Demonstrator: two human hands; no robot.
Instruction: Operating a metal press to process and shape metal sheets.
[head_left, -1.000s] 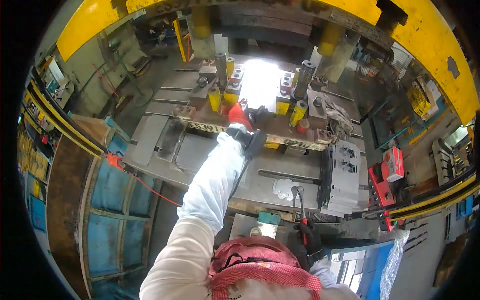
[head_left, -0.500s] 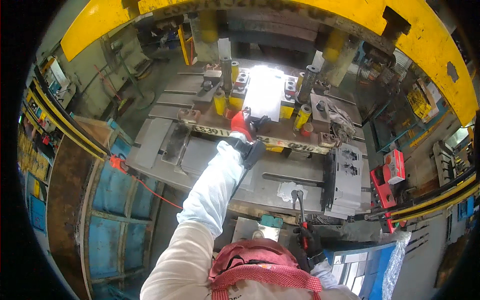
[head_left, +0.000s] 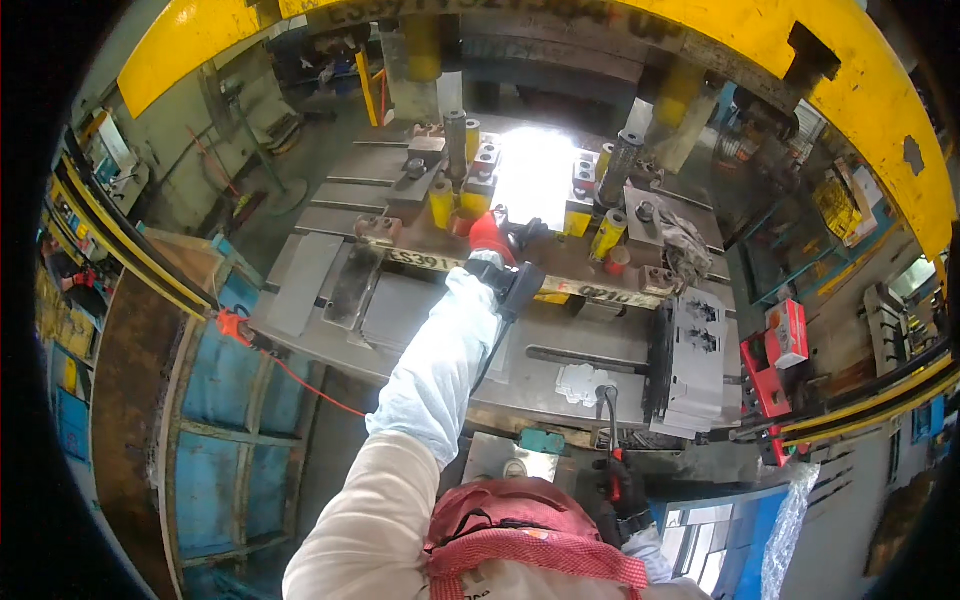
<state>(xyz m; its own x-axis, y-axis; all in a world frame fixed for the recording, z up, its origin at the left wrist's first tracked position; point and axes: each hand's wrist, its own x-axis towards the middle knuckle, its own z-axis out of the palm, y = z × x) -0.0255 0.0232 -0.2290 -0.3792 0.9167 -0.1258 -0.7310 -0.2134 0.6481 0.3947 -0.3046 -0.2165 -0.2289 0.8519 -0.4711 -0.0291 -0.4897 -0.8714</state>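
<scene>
A bright, shiny metal sheet lies between the die blocks of a press. My left hand, in a red and black glove, is at the sheet's near left corner, its fingers closed on the near edge. A dark device is strapped at that wrist. Low in the view, my right hand, in a black glove, is wrapped round a red-handled tool with a long metal shaft. The tool's rounded head is over the table beside a small cut-out plate.
Yellow cylinders and steel guide posts flank the sheet. A stack of cut metal parts stands at the table's right. Flat sheets lie at left, a rag at right. The yellow press beam arches overhead.
My left hand and the metal sheet have moved slightly farther into the press. My right hand has shifted a little, and the tool's shaft now stands more upright.
</scene>
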